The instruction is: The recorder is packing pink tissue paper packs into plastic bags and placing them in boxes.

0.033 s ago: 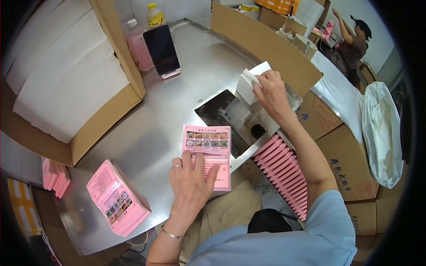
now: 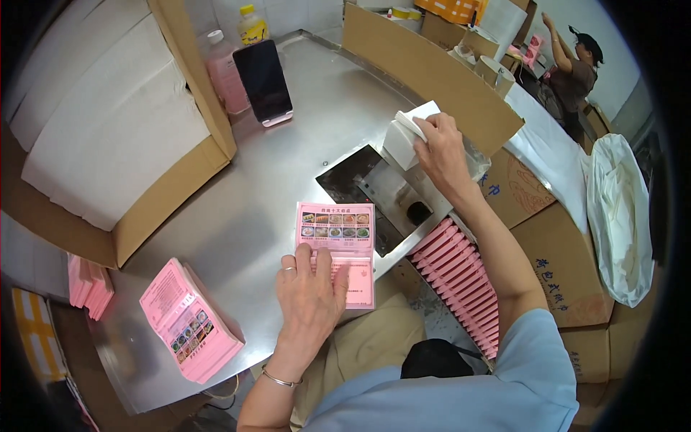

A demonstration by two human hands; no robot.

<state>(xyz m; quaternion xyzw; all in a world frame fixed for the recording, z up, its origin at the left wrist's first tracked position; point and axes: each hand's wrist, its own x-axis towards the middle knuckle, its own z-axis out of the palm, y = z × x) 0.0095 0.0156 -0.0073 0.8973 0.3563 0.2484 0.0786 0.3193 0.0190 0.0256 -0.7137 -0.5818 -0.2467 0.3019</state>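
Observation:
My left hand (image 2: 308, 302) lies with its fingers stretched over a pink printed packet (image 2: 335, 225) at the table's near edge, fingertips across its middle. The packet lies flat, with rows of small food pictures on its upper half. At the upper right my right hand (image 2: 440, 147) pinches folded white tissues (image 2: 404, 126), thumb and fingers closed on their edge. More white tissue stands just below that hand, beside a dark recessed plate (image 2: 351, 173) in the metal table. A stack of similar pink packets (image 2: 191, 324) rests at the left, apart from both hands.
A phone on a stand (image 2: 265, 83) and two bottles stand at the back. An open carton of white sheets (image 2: 115, 108) fills the left. Pink packets stand in a row (image 2: 457, 281) below the table's right edge, near stacked cartons (image 2: 561, 266). A person works at the far right.
The tissue edges in my right hand were slightly fanned and now lie closer together. My left thumb has drawn in a little toward the fingers. The packet has stayed in place.

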